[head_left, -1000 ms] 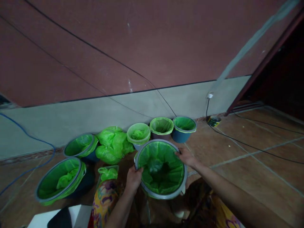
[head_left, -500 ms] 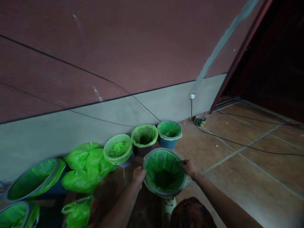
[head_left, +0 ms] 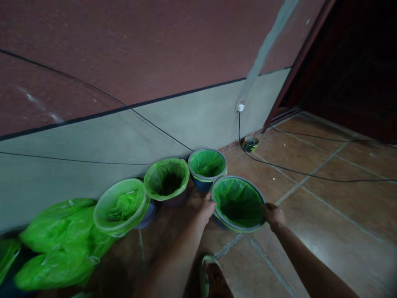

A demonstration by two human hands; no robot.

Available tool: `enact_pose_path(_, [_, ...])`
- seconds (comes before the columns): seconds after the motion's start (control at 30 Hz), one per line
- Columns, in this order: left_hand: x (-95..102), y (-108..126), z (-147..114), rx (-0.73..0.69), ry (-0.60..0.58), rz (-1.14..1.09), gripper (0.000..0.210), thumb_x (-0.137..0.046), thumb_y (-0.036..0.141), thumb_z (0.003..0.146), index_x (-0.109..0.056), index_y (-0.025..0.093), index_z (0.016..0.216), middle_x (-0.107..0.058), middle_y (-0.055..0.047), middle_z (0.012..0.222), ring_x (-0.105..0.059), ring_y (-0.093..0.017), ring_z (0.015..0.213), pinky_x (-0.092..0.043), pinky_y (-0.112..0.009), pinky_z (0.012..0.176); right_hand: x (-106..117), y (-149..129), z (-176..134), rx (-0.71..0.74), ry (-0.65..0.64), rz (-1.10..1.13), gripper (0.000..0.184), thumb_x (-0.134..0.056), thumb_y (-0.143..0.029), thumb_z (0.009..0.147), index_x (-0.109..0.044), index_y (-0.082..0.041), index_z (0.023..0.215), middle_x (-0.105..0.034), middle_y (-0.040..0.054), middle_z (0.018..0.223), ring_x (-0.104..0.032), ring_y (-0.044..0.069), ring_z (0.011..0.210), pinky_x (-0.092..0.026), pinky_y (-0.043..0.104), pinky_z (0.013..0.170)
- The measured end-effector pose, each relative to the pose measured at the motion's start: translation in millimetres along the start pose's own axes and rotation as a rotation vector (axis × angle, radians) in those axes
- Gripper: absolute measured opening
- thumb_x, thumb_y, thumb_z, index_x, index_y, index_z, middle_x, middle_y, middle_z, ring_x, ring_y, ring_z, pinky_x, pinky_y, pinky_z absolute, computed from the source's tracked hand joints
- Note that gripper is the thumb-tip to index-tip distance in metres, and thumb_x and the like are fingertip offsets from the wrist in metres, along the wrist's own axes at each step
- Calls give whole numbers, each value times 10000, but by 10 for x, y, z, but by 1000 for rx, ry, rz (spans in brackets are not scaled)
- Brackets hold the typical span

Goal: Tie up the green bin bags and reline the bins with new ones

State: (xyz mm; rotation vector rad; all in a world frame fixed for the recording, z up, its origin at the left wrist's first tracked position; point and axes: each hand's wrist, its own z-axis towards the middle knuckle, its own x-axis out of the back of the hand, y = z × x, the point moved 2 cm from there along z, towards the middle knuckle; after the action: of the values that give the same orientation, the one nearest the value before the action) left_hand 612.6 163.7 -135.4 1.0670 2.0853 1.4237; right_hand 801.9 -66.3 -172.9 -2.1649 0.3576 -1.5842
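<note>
Both my hands grip the rim of a bucket (head_left: 238, 225) lined with a green plastic bag. My left hand (head_left: 207, 207) is closed on its left edge, and my right hand (head_left: 274, 216) on its right edge. The inside of the bucket is dark toward the bottom. Just behind it, close to the wall, stands a blue bucket (head_left: 203, 185) with a green liner. To the left are a bucket (head_left: 167, 198) with a green liner folded over its rim and a paler-rimmed bucket (head_left: 145, 217) with bunched green plastic inside.
Tied green plastic bags (head_left: 62, 244) lie in a heap at the lower left. A small tin (head_left: 249, 144) sits by the wall near the dark doorway. A black cable (head_left: 294, 170) runs from a white plug (head_left: 240, 107) across the tiled floor.
The held bucket has moved right and forward, and now stands close beside the blue bucket by the wall. The view has shifted, so the buckets at left appear larger and nearer.
</note>
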Motion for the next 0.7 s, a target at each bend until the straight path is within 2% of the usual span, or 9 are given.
enact_pose_path(0.1, [-92, -44, -5, 19, -29, 9, 759, -581, 90, 713, -406, 159, 1448, -577, -125, 1367, -554, -215, 1229, -425, -287, 1024, -20, 82, -33, -47, 36, 25, 479, -460, -372, 851, -691, -77, 1148, -730, 199, 1001, -675, 294, 915, -450, 297, 633])
enact_pose_path(0.23, [-121, -201, -79, 27, -72, 52, 852, -639, 98, 708, -308, 116, 1493, -510, -166, 1428, -497, -236, 1299, -366, -320, 1089, -38, 61, -265, -141, 83, 121, 496, -480, -379, 839, -683, -75, 1174, -732, 192, 1017, -677, 309, 926, -468, 305, 641])
enact_pose_path(0.33, [-87, -270, -118, 25, -36, 129, 849, -678, 108, 699, -334, 97, 1475, -490, -188, 1438, -459, -254, 1330, -338, -334, 1104, -35, -31, -420, -219, 91, 255, 532, -524, -390, 814, -672, -49, 1194, -735, 192, 1010, -688, 306, 910, -485, 295, 625])
enact_pose_path(0.4, [-43, -299, -157, 45, -20, 158, 759, -678, 118, 709, -422, 110, 1424, -525, -182, 1405, -477, -259, 1308, -362, -330, 1075, -25, -65, -461, -270, 96, 318, 558, -541, -392, 802, -660, -31, 1211, -734, 200, 1006, -696, 305, 903, -493, 292, 609])
enact_pose_path(0.47, [20, -345, -224, 111, -37, 164, 608, -664, 134, 733, -532, 114, 1326, -598, -174, 1315, -556, -259, 1210, -422, -321, 999, -4, -44, -450, -311, 109, 309, 559, -544, -392, 800, -662, -32, 1211, -731, 211, 1008, -700, 313, 911, -499, 300, 601])
enact_pose_path(0.57, [161, -448, -382, 219, -65, 156, 380, -633, 147, 772, -634, 111, 1150, -678, -143, 1145, -657, -215, 952, -487, -294, 838, 26, 49, -386, -332, 106, 260, 529, -564, -395, 792, -681, -64, 1187, -727, 214, 1023, -696, 327, 952, -508, 314, 611])
enact_pose_path(0.7, [445, -575, -676, 292, -23, 152, 200, -591, 136, 807, -647, 113, 998, -689, -83, 968, -633, -137, 722, -482, -247, 690, 23, 121, -360, -337, 126, 306, 458, -614, -378, 752, -717, -88, 1091, -741, 199, 946, -713, 315, 873, -520, 310, 575])
